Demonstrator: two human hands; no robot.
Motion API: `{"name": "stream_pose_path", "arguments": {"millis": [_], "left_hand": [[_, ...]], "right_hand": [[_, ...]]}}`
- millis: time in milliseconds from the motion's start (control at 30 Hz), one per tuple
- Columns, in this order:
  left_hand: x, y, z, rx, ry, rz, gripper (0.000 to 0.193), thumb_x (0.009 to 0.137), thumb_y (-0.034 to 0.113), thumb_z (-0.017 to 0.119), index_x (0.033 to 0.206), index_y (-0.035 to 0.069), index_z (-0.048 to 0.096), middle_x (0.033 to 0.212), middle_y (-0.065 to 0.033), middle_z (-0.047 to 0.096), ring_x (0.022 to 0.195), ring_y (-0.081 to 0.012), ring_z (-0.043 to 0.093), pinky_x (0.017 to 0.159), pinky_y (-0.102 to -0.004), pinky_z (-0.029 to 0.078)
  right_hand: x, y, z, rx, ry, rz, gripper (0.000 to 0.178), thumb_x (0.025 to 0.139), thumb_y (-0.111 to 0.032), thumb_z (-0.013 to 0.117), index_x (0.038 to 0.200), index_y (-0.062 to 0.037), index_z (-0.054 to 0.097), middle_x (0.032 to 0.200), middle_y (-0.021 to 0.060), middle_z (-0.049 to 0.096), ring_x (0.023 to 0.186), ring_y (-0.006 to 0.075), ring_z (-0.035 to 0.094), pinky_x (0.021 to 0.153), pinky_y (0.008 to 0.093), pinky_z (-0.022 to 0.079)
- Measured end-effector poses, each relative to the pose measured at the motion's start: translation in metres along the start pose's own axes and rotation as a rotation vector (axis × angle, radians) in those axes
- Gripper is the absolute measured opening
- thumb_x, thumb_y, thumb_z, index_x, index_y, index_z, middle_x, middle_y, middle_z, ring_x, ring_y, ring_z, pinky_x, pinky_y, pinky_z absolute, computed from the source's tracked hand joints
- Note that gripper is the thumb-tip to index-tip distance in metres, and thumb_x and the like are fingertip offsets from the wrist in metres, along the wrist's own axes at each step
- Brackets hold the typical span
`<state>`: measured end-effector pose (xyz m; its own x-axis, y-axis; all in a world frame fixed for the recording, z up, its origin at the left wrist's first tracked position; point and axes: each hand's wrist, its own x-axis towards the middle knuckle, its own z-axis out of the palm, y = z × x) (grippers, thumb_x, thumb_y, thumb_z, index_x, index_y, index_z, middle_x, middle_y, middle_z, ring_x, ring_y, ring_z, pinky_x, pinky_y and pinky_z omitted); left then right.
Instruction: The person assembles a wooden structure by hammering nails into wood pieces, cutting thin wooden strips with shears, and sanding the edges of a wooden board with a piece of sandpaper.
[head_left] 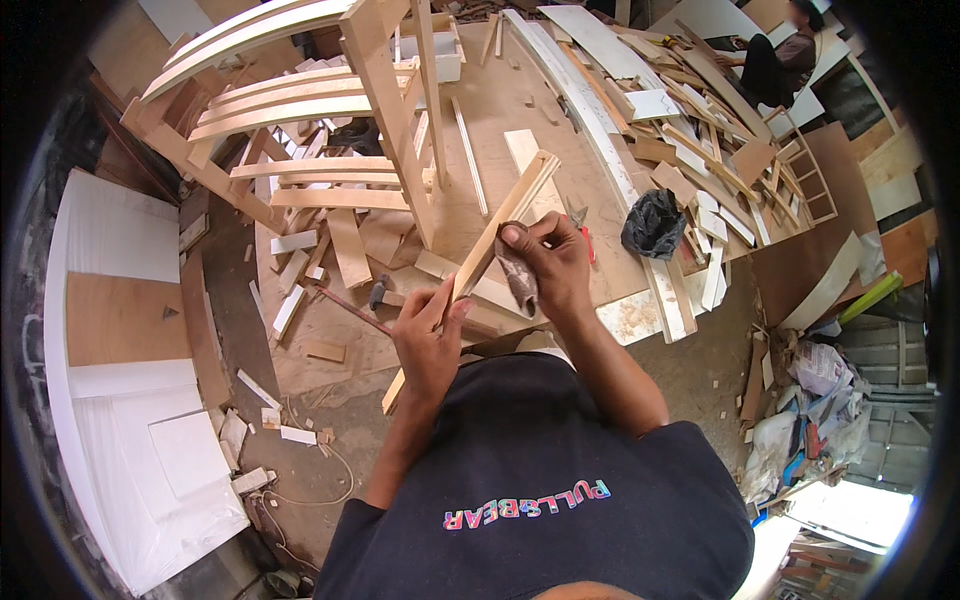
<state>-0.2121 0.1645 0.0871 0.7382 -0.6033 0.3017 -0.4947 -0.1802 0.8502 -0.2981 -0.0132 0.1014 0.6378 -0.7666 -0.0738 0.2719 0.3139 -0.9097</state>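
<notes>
My left hand (428, 338) is wrapped round a long, pale wooden strip (478, 262), which slants up and away over the worktable. In my right hand (556, 268) is a curled, worn brown piece of sandpaper (516, 278), pinched between thumb and fingers. The sandpaper lies against the side of the strip, above my left hand. The underside of the strip and part of my left fingers are hidden. Just beyond my right hand, red-handled pliers (588, 242) lie partly covered. A hammer (379, 291) rests on the table left of the strip.
A slatted wooden frame (385, 120) stands at the far left of the plywood table (480, 110). Offcuts (690, 150) are heaped at the right, near a black plastic bag (655, 226). Another person (790, 60) sits at the far right. White panels (125, 240) stand at left.
</notes>
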Motion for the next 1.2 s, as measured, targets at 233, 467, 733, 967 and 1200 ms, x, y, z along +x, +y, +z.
{"name": "stream_pose_path", "arguments": {"millis": [233, 467, 733, 967, 1200], "left_hand": [[-0.005, -0.011, -0.005, 0.032, 0.015, -0.025, 0.036, 0.091, 0.009, 0.079, 0.126, 0.000, 0.075, 0.088, -0.0124, 0.066, 0.079, -0.0210, 0.064, 0.070, -0.0341, 0.050], [0.002, -0.015, -0.004, 0.078, 0.026, 0.023, 0.035, 0.093, 0.013, 0.079, 0.127, 0.003, 0.075, 0.090, -0.0132, 0.067, 0.076, -0.0234, 0.066, 0.069, -0.0357, 0.052], [0.003, -0.016, -0.002, 0.068, 0.063, 0.029, 0.035, 0.093, 0.013, 0.079, 0.127, 0.003, 0.076, 0.087, -0.0117, 0.066, 0.075, -0.0222, 0.063, 0.068, -0.0353, 0.050], [-0.003, -0.025, -0.001, 0.069, 0.039, 0.015, 0.033, 0.095, 0.013, 0.077, 0.126, 0.003, 0.075, 0.089, -0.0118, 0.068, 0.076, -0.0221, 0.064, 0.068, -0.0353, 0.050], [0.001, -0.011, 0.000, 0.049, 0.007, 0.027, 0.035, 0.096, 0.018, 0.077, 0.128, 0.002, 0.074, 0.091, -0.0151, 0.070, 0.076, -0.0262, 0.067, 0.069, -0.0369, 0.053]], "right_hand": [[0.014, 0.004, 0.002, -0.096, 0.027, -0.044, 0.028, 0.089, -0.018, 0.088, 0.082, -0.0019, 0.066, 0.082, 0.0086, 0.074, 0.074, 0.0098, 0.067, 0.063, 0.0262, 0.053], [0.013, 0.000, 0.005, -0.127, -0.018, 0.049, 0.028, 0.087, -0.023, 0.091, 0.087, -0.0020, 0.072, 0.080, 0.0036, 0.072, 0.068, 0.0074, 0.063, 0.059, 0.0248, 0.049], [0.024, 0.006, 0.009, -0.043, -0.033, 0.008, 0.026, 0.087, -0.022, 0.090, 0.088, -0.0016, 0.074, 0.082, 0.0037, 0.073, 0.064, 0.0070, 0.060, 0.054, 0.0240, 0.045], [0.003, 0.009, -0.008, -0.113, -0.108, 0.140, 0.016, 0.098, -0.019, 0.078, 0.094, -0.0058, 0.070, 0.084, -0.0023, 0.066, 0.067, 0.0053, 0.058, 0.061, 0.0225, 0.046], [-0.003, -0.015, -0.010, -0.283, -0.035, -0.046, 0.021, 0.095, -0.019, 0.082, 0.101, -0.0011, 0.072, 0.090, 0.0030, 0.073, 0.075, 0.0062, 0.065, 0.066, 0.0221, 0.051]]}}
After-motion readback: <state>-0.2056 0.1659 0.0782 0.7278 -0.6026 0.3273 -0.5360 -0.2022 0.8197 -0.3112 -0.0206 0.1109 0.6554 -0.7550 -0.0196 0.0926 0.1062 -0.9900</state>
